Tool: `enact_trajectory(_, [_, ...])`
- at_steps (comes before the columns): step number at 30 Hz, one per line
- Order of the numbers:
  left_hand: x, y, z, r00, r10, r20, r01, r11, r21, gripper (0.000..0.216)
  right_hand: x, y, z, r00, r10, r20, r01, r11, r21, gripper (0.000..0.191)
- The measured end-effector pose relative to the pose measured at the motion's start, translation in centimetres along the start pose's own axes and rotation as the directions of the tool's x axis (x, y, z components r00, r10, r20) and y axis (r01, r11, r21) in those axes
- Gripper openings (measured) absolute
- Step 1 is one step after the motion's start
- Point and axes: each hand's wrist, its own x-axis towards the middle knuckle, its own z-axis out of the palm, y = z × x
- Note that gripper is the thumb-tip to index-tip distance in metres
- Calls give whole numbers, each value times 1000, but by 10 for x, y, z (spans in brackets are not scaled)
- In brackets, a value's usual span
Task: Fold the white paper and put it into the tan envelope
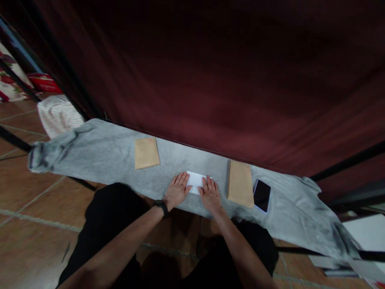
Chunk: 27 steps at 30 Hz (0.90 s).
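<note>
A small white sheet of paper lies on the grey cloth in front of me, its two ends partly covered by my hands. My left hand rests flat on the left end, fingers stretched out, with a dark band on the wrist. On the right end my right hand also lies flat, its fingers stretched forward. To the left is a flat brown paper envelope or packet. Nearer my right hand sits a thicker stack of brown envelopes or packets.
A phone with a dark screen lies right of the brown stack. The grey cloth covers a narrow bench, with a dark red curtain hanging behind. A striped cloth is at the left, and dark metal bars stand at the sides.
</note>
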Motion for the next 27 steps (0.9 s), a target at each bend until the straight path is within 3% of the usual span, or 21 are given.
enact_trajectory(2, [-4,0,-5,999,46,-12,-46,999,-13,54,-1,0,-2,1000,2,2,-2,1000,-1,57])
enact_trajectory(4, [-10,1,-11,984,180,19,-179,983,-40,52,-2,0,-2,1000,6,11,-6,1000,-1,57])
enact_trajectory(6, [-16,4,-16,941,329,85,-322,943,-83,53,-2,1,-2,1000,7,24,-7,1000,-3,58])
enact_trajectory(8, [-21,8,-18,909,391,142,-377,919,-117,56,-1,1,-2,1000,0,29,0,1000,-8,58])
enact_trajectory(16, [-26,7,-26,890,398,221,-364,914,-179,57,-1,8,-2,999,8,51,-6,999,-36,55])
enact_trajectory(27, [-27,4,-29,893,411,183,-369,902,-226,54,-2,25,-8,995,91,34,-90,995,-40,54])
